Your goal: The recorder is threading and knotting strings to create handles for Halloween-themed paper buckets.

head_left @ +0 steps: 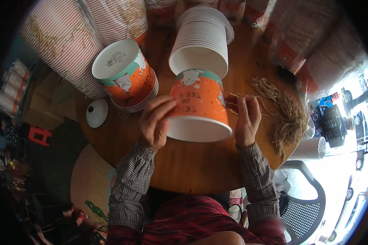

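In front of me an orange paper bucket point(198, 96) with a green band and a white animal print is held tilted, its white open mouth toward me. My left hand point(154, 122) is closed on the bucket's left side. On the other side, my right hand point(248, 118) pinches a thin tan cord point(233, 102) beside the bucket wall. The cord's loop runs rightward to a loose bundle of twisted cords point(290, 118) on the table. Whether the cord's end goes through the bucket wall is too small to tell.
Behind the bucket lies a nested stack of white buckets point(200, 41). Upside-down orange buckets point(129, 81) stand at left, near a white lid point(97, 113) with a black knob. Tall wrapped bucket stacks point(61, 36) line the round table's point(184, 171) far edge. A grey chair point(302, 208) stands at right.
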The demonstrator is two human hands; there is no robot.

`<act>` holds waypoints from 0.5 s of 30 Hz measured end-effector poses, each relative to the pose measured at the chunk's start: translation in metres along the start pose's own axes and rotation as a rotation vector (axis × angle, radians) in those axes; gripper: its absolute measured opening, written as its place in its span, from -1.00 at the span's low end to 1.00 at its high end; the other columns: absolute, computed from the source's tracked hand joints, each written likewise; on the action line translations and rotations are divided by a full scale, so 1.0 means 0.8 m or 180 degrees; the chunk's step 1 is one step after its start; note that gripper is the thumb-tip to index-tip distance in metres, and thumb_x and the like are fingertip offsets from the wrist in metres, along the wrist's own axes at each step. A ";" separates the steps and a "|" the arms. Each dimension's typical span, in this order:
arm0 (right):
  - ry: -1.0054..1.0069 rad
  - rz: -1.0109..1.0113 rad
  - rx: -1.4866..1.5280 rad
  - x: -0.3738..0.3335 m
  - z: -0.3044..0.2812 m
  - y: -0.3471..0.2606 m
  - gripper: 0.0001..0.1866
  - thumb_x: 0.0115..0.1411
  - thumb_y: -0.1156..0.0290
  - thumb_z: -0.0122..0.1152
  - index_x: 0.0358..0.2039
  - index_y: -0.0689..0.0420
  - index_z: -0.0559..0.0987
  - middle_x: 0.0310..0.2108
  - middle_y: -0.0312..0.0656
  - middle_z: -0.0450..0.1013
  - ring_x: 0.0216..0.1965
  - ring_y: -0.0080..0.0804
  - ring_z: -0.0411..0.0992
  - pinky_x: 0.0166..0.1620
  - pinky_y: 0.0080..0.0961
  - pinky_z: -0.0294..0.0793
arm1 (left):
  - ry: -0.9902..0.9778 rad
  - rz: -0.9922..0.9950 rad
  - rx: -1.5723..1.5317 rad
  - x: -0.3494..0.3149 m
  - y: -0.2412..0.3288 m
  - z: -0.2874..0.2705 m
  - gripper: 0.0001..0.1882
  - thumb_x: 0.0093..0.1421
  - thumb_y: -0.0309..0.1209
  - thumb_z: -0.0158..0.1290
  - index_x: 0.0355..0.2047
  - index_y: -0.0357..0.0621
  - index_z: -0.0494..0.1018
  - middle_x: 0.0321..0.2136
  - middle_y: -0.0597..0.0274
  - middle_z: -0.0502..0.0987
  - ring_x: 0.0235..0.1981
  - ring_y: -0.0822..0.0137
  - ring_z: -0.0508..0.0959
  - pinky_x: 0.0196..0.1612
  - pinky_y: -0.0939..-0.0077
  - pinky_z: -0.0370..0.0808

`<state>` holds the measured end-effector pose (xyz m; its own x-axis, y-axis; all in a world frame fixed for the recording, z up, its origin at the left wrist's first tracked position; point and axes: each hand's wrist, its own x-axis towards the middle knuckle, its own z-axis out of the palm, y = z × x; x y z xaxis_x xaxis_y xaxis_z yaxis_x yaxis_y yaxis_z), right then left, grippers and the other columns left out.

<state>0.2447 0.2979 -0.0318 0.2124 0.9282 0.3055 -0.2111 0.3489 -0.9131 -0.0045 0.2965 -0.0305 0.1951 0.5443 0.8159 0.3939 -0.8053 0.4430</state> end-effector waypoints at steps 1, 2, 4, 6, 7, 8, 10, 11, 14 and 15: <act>-0.0043 -0.0099 -0.0097 -0.002 0.001 -0.001 -0.88 0.32 0.43 -0.02 -0.29 0.23 0.38 -0.20 -0.09 0.48 -0.19 -0.38 0.49 -0.12 -0.46 0.50 | 0.0167 -0.0195 0.0149 -0.002 -0.001 0.001 -0.68 0.25 -0.43 -0.12 -0.06 -0.35 0.42 -0.09 -0.08 0.44 -0.05 0.01 0.45 0.03 0.21 0.38; -0.0088 -0.0193 -0.0193 -0.003 0.002 0.000 -0.88 0.31 0.43 -0.02 -0.29 0.22 0.38 -0.20 -0.10 0.48 -0.19 -0.39 0.49 -0.13 -0.46 0.50 | 0.0462 -0.0394 0.0406 0.000 0.005 0.004 -0.71 0.20 -0.60 -0.13 -0.08 -0.36 0.42 -0.09 -0.06 0.44 -0.07 0.03 0.45 0.00 0.22 0.39; -0.0189 -0.0207 -0.0195 -0.008 0.008 -0.001 -0.89 0.31 0.45 -0.01 -0.30 0.23 0.39 -0.19 -0.11 0.48 -0.18 -0.39 0.48 -0.12 -0.47 0.48 | 0.0664 -0.0163 0.0774 -0.004 0.007 0.003 -0.73 0.19 -0.60 -0.11 -0.10 -0.36 0.43 -0.11 -0.05 0.43 -0.09 0.04 0.45 -0.02 0.23 0.40; -0.0201 -0.0051 -0.0171 -0.014 0.014 -0.007 -0.89 0.31 0.46 -0.01 -0.29 0.24 0.40 -0.20 -0.10 0.48 -0.17 -0.40 0.47 -0.10 -0.49 0.46 | 0.0946 0.0227 0.1182 -0.015 0.012 0.004 -0.76 0.14 -0.56 -0.03 -0.16 -0.33 0.43 -0.17 -0.03 0.42 -0.14 0.07 0.44 -0.08 0.25 0.41; -0.0260 -0.0115 -0.0244 -0.015 0.013 -0.004 -0.89 0.31 0.46 -0.01 -0.28 0.24 0.40 -0.20 -0.10 0.48 -0.17 -0.41 0.47 -0.11 -0.49 0.46 | 0.0920 0.0230 0.1021 -0.022 0.021 0.007 -0.77 0.15 -0.52 -0.02 -0.16 -0.32 0.43 -0.17 -0.03 0.42 -0.16 0.08 0.44 -0.08 0.25 0.41; -0.0315 -0.0174 -0.0327 -0.016 0.012 -0.001 -0.89 0.30 0.46 -0.01 -0.28 0.25 0.40 -0.20 -0.09 0.48 -0.18 -0.42 0.47 -0.11 -0.49 0.46 | 0.0892 0.0226 0.0850 -0.027 0.029 0.013 -0.76 0.16 -0.48 -0.01 -0.17 -0.31 0.42 -0.18 -0.03 0.42 -0.17 0.08 0.44 -0.09 0.26 0.41; -0.0336 -0.0253 -0.0358 -0.021 0.011 -0.003 -0.89 0.30 0.47 0.00 -0.28 0.26 0.40 -0.20 -0.09 0.48 -0.19 -0.44 0.46 -0.11 -0.52 0.45 | 0.0208 -0.0211 0.0364 -0.028 0.040 0.017 -0.62 0.17 -0.31 0.04 -0.06 -0.30 0.38 -0.15 -0.02 0.42 -0.12 0.08 0.44 -0.07 0.25 0.39; -0.0419 -0.0244 -0.0391 -0.024 0.013 -0.002 -0.89 0.30 0.46 0.00 -0.28 0.26 0.40 -0.20 -0.09 0.48 -0.19 -0.45 0.46 -0.11 -0.54 0.45 | -0.0068 -0.0514 0.0328 -0.030 0.046 0.021 -0.55 0.17 -0.25 0.06 -0.02 -0.30 0.35 -0.13 -0.02 0.41 -0.10 0.07 0.43 -0.05 0.25 0.39; -0.0587 -0.0297 -0.0502 -0.029 0.018 -0.009 -0.89 0.30 0.47 0.00 -0.30 0.27 0.40 -0.18 -0.08 0.48 -0.18 -0.45 0.45 -0.12 -0.56 0.44 | -0.0051 -0.0938 -0.0491 -0.018 0.056 0.055 -0.40 0.10 -0.25 0.16 0.06 -0.32 0.26 -0.07 -0.07 0.40 -0.04 0.02 0.42 0.01 0.25 0.37; -0.0654 -0.0352 -0.0595 -0.030 0.019 -0.010 -0.89 0.30 0.48 0.01 -0.30 0.27 0.41 -0.17 -0.07 0.48 -0.17 -0.45 0.45 -0.12 -0.57 0.43 | -0.0029 -0.1019 -0.0650 -0.012 0.060 0.064 -0.38 0.08 -0.29 0.18 0.08 -0.32 0.24 -0.06 -0.11 0.40 -0.02 0.01 0.42 0.03 0.25 0.36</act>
<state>0.2269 0.2747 -0.0281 0.0228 0.8993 0.4367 -0.0141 0.4370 -0.8993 0.0588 0.2649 -0.0361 0.0994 0.7773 0.6212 0.2492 -0.6239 0.7407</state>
